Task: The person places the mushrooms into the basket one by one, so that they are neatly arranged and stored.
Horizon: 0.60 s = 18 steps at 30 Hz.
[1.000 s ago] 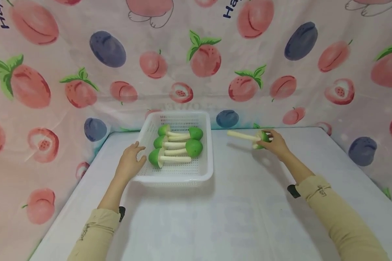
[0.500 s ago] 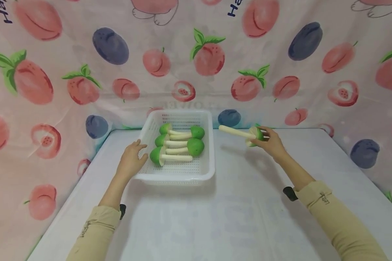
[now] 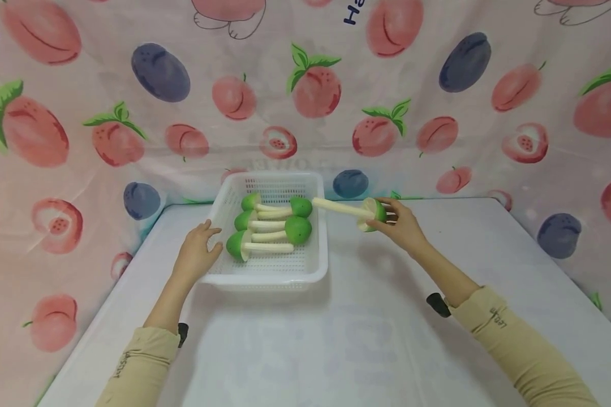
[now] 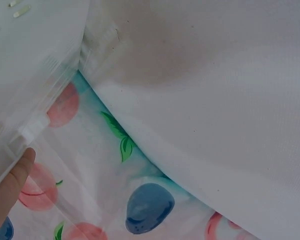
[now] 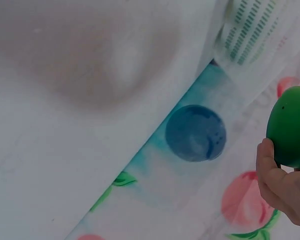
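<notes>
My right hand (image 3: 399, 226) holds a toy mushroom (image 3: 342, 207) by its green cap, fingers and thumb round the cap. Its pale stem points left and overlaps the basket's right rim in the head view. In the right wrist view the green cap (image 5: 290, 125) shows above the fingers (image 5: 275, 182); the stem is out of that view. A white perforated basket (image 3: 275, 278) contains several more mushrooms (image 3: 298, 230) lying on their sides, caps at both ends. My left hand (image 3: 196, 254) rests at the basket's left rim, and one straight finger (image 4: 21, 170) lies against it in the left wrist view.
The basket stands at the back of a white-covered table (image 3: 295, 350). Behind and at the sides hangs a fruit-print cloth (image 3: 305, 141), close to the table's back edge. A dark strap piece (image 3: 438, 305) shows under the right wrist.
My right hand has carried the mushroom left, from over the right part of the table to the basket's right rim. The left hand stays at the basket's left side.
</notes>
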Motion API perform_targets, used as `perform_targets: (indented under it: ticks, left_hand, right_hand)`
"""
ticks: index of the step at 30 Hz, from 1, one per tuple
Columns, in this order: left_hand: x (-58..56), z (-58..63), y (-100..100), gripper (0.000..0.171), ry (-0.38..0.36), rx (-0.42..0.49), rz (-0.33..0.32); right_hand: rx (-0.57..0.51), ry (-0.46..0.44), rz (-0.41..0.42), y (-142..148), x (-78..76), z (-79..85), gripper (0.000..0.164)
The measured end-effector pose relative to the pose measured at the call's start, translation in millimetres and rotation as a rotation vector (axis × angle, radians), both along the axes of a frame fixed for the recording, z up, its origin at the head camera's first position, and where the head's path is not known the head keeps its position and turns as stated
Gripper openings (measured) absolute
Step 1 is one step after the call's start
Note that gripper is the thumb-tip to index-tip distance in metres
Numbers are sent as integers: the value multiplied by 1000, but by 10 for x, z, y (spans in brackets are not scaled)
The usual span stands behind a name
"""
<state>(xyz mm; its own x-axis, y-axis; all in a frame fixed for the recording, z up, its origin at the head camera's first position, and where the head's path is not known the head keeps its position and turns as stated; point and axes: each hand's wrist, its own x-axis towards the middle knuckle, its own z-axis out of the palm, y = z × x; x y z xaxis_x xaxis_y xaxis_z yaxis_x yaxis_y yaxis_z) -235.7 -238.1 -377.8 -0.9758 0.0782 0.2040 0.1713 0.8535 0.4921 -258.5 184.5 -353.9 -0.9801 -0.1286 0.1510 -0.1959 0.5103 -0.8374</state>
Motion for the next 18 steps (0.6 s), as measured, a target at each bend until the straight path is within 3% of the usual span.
perform_targets:
  ticks: [11, 18]
  left_hand:
    - [-8, 0, 14, 41, 1, 0, 8]
    - [-13, 0, 7, 41, 1, -4, 11]
  right_hand:
    - [-10, 30, 86, -323, 121, 104, 61]
    - [33, 48, 112, -510, 115, 128, 61]
